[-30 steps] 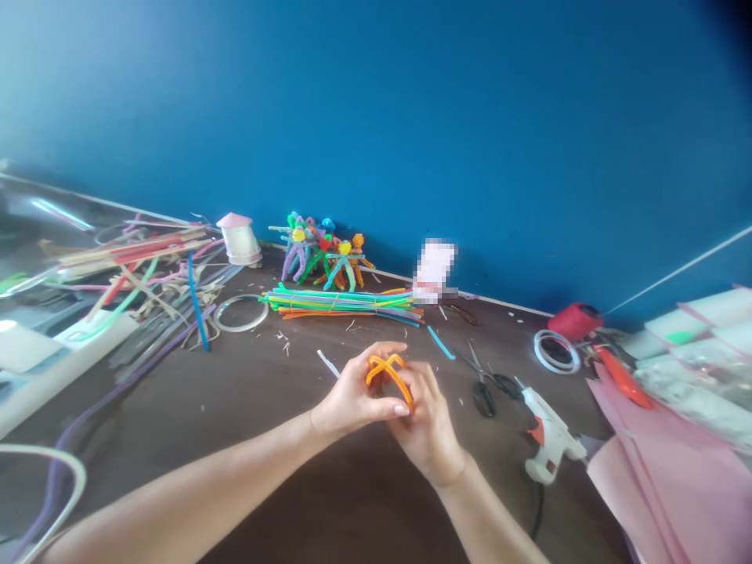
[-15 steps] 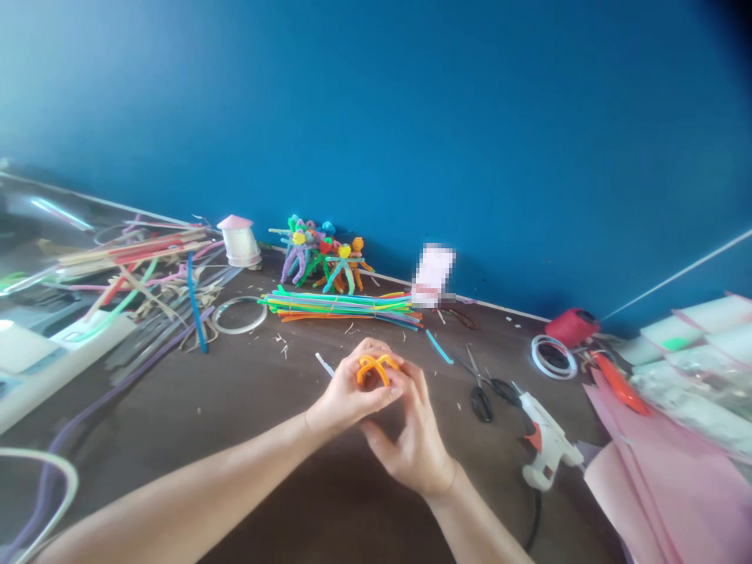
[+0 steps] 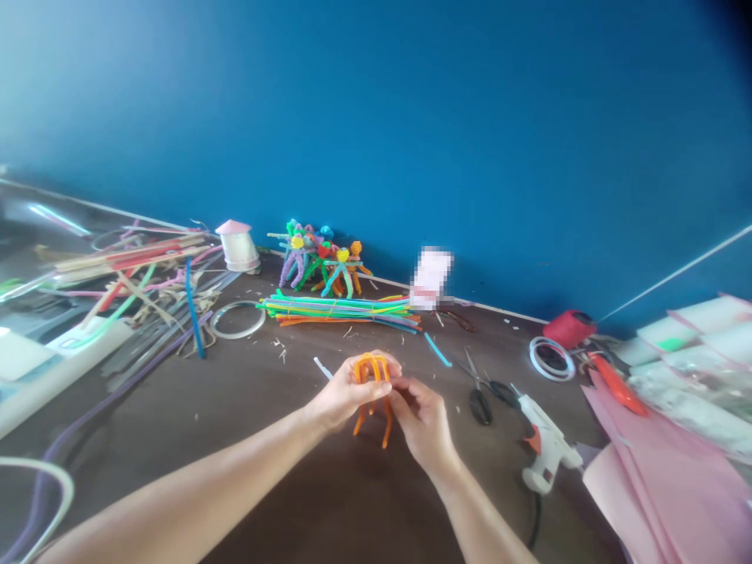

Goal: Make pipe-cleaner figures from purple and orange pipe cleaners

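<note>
Bent orange pipe cleaners (image 3: 386, 429) sit grasped in the fingers of a person's left hand (image 3: 344, 394), the nearer hand, over the middle of the tabletop (image 3: 329, 513). Their long axis runs toward the near edge, arched tops beyond the thumb, loose ends below. The right hand (image 3: 430, 427) meets them from the right, fingers bent; whether those pinch the stems cannot be told.

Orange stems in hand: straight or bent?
Bent: the orange stems arch over at the top, ends hanging below the left hand.
</note>
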Tool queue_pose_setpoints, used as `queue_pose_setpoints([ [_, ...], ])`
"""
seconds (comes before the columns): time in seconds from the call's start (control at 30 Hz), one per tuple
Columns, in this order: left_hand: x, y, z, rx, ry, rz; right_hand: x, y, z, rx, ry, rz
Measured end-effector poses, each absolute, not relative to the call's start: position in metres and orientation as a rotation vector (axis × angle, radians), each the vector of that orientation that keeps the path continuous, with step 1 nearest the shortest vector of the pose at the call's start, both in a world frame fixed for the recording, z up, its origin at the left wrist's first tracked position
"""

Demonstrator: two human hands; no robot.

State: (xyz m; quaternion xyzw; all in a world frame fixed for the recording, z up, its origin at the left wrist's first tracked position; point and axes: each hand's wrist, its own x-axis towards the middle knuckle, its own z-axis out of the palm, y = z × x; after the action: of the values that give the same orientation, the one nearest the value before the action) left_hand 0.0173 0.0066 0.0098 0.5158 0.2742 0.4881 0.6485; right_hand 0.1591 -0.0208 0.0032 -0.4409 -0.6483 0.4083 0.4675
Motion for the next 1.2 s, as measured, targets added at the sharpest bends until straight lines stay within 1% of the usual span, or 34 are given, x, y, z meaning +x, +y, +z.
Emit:
queue_pose_setpoints([
  [0.17, 0.017, 0.006, 0.013, 1.13, 0.54, 1.03, 0.16, -0.021, 0.007, -1.103, -1.639, 0.881],
  [0.37, 0.021, -0.003, 0.022, 1.287, 0.499, 1.006, 0.161, -0.023, 0.006, -1.235, -1.614, 0.652],
  [0.5, 0.02, -0.003, 0.023, 1.367, 0.536, 1.04, 0.161, -0.026, 0.007, -1.192, -1.609, 0.651],
  [0.57, 0.017, -0.001, 0.024, 1.453, 0.592, 1.059, 0.163, -0.026, 0.008, -1.153, -1.58, 0.605],
  [0.67, 0.013, 0.001, 0.027, 1.71, 0.72, 1.07, 0.167, -0.027, 0.01, -1.092, -1.573, 0.437],
  [0.77, 0.012, -0.001, 0.032, 1.974, 0.786, 1.023, 0.17, -0.029, 0.015, -1.003, -1.66, 0.313],
  [0.83, 0.014, -0.003, 0.035, 2.049, 0.78, 0.98, 0.171, -0.03, 0.02, -0.945, -1.74, 0.276],
  [0.97, 0.016, -0.008, 0.038, 2.001, 0.705, 0.874, 0.171, -0.034, 0.03, -0.881, -1.873, 0.322],
  [1.1, 0.014, -0.009, 0.035, 1.7, 0.586, 0.662, 0.172, -0.036, 0.037, -0.902, -1.903, 0.382],
  [1.2, 0.013, -0.01, 0.034, 1.578, 0.537, 0.591, 0.172, -0.037, 0.039, -0.916, -1.852, 0.351],
])
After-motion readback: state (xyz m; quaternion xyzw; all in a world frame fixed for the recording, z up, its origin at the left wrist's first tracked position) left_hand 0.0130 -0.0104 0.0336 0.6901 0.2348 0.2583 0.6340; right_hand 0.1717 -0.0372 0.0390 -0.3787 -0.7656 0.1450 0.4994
